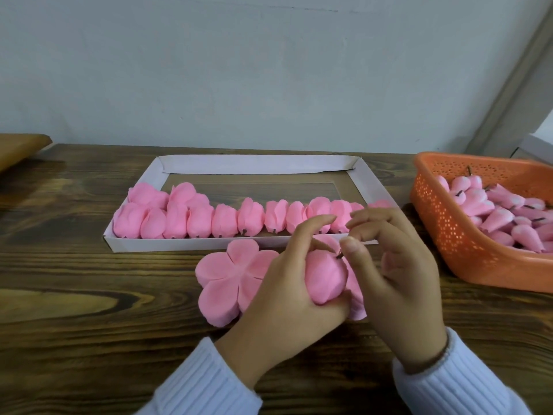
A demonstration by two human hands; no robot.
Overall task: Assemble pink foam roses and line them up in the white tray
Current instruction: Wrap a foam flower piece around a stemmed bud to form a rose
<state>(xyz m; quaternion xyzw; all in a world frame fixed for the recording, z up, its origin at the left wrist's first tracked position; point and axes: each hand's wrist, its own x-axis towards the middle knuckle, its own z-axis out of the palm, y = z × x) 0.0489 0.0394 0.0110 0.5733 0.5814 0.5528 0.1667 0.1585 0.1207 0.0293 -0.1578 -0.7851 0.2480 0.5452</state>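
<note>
Step in hand: petal fitting. The left hand [285,301] grips the part-built rose [323,278] above the counter [89,280], near the white tray [179,245]. The right hand [404,274] fingers [354,253] pinch its stem [339,256]. Probable next move: seat the petals firmly, then add the rose to the tray row [224,220].

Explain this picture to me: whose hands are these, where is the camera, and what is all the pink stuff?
No machine here: a person works with bare hands, filmed by one camera worn on the head, looking down. The left hand grips a pink foam rose; the thumb of the right hand is at its dark stem. Flat petal sheets lie beneath on the wooden table. Behind, finished roses line the white tray; an orange basket at right holds rose buds.
</note>
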